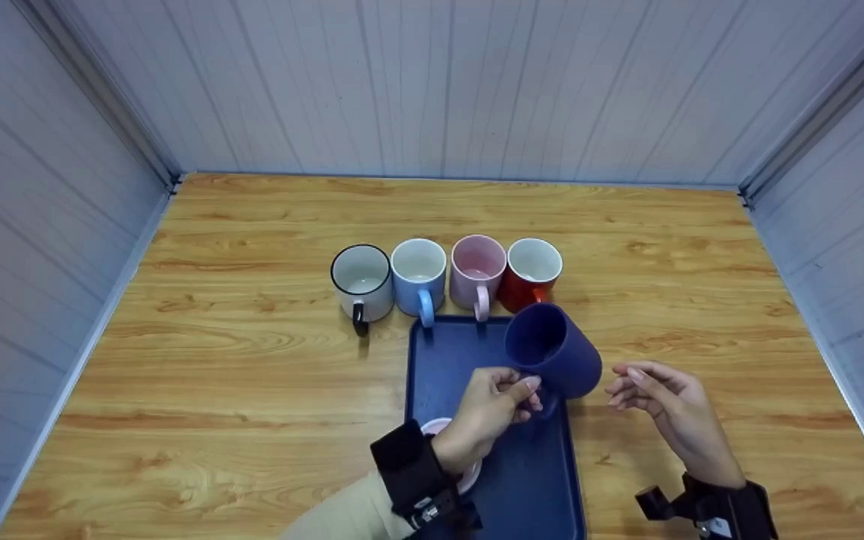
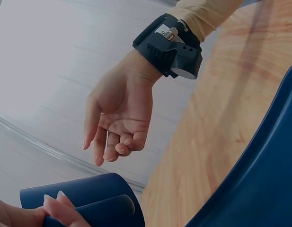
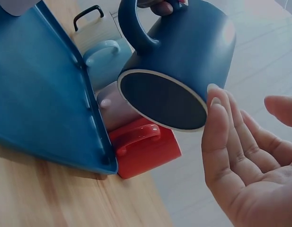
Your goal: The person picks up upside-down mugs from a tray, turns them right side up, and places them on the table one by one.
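Note:
My left hand (image 1: 496,409) pinches the handle of a dark blue mug (image 1: 578,360), held tilted over the right side of the blue tray (image 1: 522,472), its mouth toward the back left. In the right wrist view the unglazed rim of its base shows, and the mug's handle (image 3: 131,23) is near the left hand's fingers. My right hand (image 1: 672,412) is just right of the mug's base, fingers loosely bent and holding nothing. On the tray, a round pale pink object (image 1: 438,425) is mostly hidden under my left wrist.
Behind the tray stands a row of upright mugs: a white mug (image 1: 372,304) with black rim and handle, a light blue mug (image 1: 406,296), a pink mug (image 1: 466,292) and a red mug (image 1: 514,292). Pale panel walls (image 1: 417,90) enclose the wooden table (image 1: 252,375).

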Demonstrator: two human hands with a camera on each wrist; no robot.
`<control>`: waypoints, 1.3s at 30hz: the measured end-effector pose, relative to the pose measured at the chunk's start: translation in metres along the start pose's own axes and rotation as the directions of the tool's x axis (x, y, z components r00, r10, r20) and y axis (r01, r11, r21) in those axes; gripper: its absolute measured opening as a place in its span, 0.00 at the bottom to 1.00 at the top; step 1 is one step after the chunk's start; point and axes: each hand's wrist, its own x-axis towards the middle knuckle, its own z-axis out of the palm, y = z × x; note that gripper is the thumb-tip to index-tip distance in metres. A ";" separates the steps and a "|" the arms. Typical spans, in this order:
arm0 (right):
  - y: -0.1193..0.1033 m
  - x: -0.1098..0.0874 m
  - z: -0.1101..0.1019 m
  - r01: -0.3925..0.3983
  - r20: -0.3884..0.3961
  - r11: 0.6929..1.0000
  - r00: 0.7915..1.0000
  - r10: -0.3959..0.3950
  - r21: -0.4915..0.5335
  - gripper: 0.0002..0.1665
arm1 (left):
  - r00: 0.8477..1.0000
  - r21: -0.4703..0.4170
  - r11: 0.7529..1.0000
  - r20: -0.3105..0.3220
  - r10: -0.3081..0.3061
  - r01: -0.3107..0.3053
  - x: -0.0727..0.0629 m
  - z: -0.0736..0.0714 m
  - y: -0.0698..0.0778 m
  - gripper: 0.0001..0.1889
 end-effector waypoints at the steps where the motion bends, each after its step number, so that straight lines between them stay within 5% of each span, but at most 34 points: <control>1: 0.000 0.000 -0.001 -0.007 -0.006 1.000 1.000 0.007 -0.011 0.14 | 1.000 0.011 1.000 0.001 0.002 -0.002 0.000 0.001 0.001 0.07; 14: -0.015 0.002 0.018 -0.072 -0.203 0.997 0.977 0.063 -0.037 0.13 | 1.000 0.211 0.977 0.003 0.021 -0.022 0.015 0.015 0.012 0.07; 28: -0.015 0.000 0.016 -0.037 -0.201 0.999 0.979 0.033 -0.017 0.13 | 0.995 0.283 0.959 -0.101 0.025 0.005 0.044 0.043 0.007 0.08; 39: -0.016 -0.002 0.014 -0.061 -0.211 0.996 0.976 0.048 -0.059 0.17 | 0.983 0.418 0.908 -0.176 0.058 0.021 0.067 0.057 0.002 0.10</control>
